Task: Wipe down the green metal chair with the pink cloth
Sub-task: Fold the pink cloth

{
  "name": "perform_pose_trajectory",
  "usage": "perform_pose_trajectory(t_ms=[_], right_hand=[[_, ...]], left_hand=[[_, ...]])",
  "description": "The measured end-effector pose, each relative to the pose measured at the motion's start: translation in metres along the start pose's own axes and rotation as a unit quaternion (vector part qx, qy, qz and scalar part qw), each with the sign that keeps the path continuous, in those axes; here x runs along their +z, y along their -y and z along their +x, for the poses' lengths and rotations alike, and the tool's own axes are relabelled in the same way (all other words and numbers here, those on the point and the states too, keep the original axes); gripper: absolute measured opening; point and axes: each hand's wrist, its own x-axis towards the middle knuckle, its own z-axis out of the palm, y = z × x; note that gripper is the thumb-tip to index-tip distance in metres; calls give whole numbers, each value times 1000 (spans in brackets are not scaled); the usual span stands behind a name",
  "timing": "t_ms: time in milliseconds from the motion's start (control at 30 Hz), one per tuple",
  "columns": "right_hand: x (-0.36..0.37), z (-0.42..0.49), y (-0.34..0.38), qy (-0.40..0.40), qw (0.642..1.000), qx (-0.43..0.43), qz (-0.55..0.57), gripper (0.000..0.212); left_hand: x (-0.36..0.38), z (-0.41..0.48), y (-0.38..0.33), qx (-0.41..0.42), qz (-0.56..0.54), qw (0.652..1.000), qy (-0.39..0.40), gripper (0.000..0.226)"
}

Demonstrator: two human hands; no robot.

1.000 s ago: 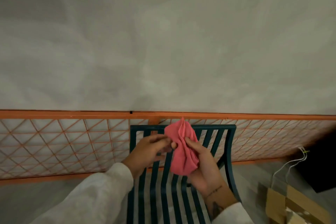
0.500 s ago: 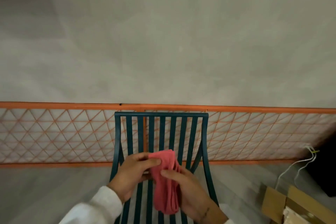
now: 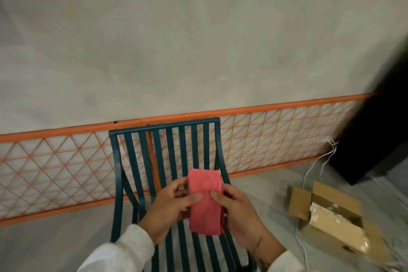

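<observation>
Both hands hold the pink cloth, which is folded into a long flat strip, in the air above the seat of the green metal chair with vertical slats. The left hand grips the left edge of the strip with the thumb on top, and the right hand grips the right edge in the same way. The long axis of the strip runs away from the person, toward the chair back, almost parallel to the slats. The cloth does not touch the metal yet, as far as I can see. The chair back stands straight ahead of both hands, beyond the cloth, against the orange lattice fence. I judge the wiping has not begun; both hands are about equally near.
</observation>
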Motion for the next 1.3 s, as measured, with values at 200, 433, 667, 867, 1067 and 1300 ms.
perform_pose_trajectory(t_ms=[200, 433, 667, 867, 1067, 1300], right_hand=[[-59, -8, 8, -7, 1000, 7, 2, 26], [-153, 42, 20, 20, 998, 35, -48, 28], [-271, 110, 8, 5, 989, 117, -93, 25], [-349, 163, -47, -8, 972, 195, -134, 29], [-434, 251, -172, -87, 949, 247, -175, 24], [-500, 373, -345, -84, 929, 286, -221, 37]], left_hand=[[49, 13, 20, 24, 41, 999, 11, 60], [122, 76, 46, 34, 53, 998, -29, 63], [221, 157, 110, -11, 92, 986, -141, 26], [270, 223, 199, -100, 143, 972, -156, 19], [302, 336, 347, -177, 167, 957, -155, 17], [293, 445, 528, -231, 200, 936, -176, 41]])
